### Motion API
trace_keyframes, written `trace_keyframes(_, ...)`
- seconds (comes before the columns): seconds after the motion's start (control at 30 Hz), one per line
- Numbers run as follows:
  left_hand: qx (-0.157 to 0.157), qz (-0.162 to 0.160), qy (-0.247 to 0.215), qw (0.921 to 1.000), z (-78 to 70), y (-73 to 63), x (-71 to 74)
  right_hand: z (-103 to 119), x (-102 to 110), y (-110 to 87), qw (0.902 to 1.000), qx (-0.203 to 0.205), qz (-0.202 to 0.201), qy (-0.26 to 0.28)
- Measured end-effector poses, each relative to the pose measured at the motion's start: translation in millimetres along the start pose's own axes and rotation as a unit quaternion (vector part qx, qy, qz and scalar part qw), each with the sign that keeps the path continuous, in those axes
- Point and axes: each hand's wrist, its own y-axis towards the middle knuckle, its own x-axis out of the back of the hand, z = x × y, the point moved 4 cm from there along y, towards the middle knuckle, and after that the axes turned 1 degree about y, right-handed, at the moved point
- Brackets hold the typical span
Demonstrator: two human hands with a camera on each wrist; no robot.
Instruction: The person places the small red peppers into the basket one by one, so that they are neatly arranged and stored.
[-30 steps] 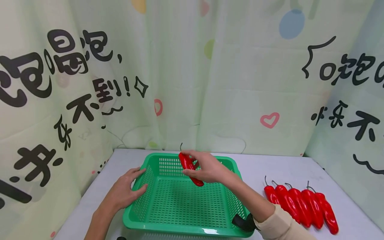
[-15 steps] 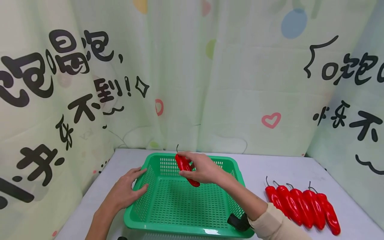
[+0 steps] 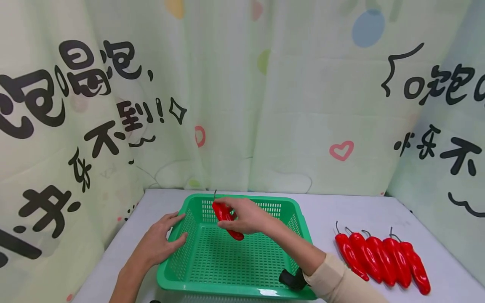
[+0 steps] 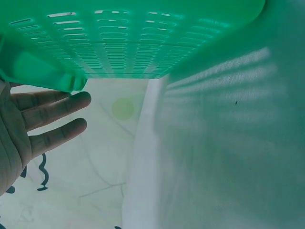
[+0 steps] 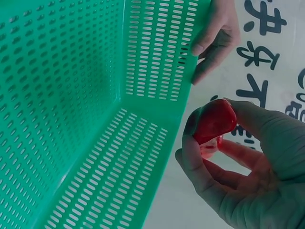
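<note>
My right hand (image 3: 246, 215) pinches a red chili pepper (image 3: 223, 212) between thumb and fingers over the green basket (image 3: 242, 290). The pepper is glossy and tilted, its dark curled stem toward the far side. In the right wrist view, the blunt end of the chili pepper (image 5: 217, 119) shows between the fingertips, beyond the basket's rim. My left hand (image 3: 159, 237) rests at the basket's left rim, its thumb over the inner side. The left wrist view shows straight, spread fingers (image 4: 57, 133) just below the rim. The perforated basket holds nothing in view.
Several red chili peppers (image 3: 382, 256) lie side by side on the white table (image 3: 322, 210) right of the basket. A printed curtain (image 3: 288, 105) stands behind and at both sides. A black device (image 3: 291, 280) sits at the right wrist, over the basket's near right corner.
My right hand has moved left and slightly lower with the chili pepper, over the basket's far left part. The left hand and the basket stay in place.
</note>
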Motion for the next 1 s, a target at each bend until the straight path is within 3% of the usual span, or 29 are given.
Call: trace_keyframes(1.0, 0.003, 0.004, -0.002, 1.0000, -0.2, 0.2, -1.0, -2, -24, 18.6, 0.9937, -0.059, 0.068, 0.066)
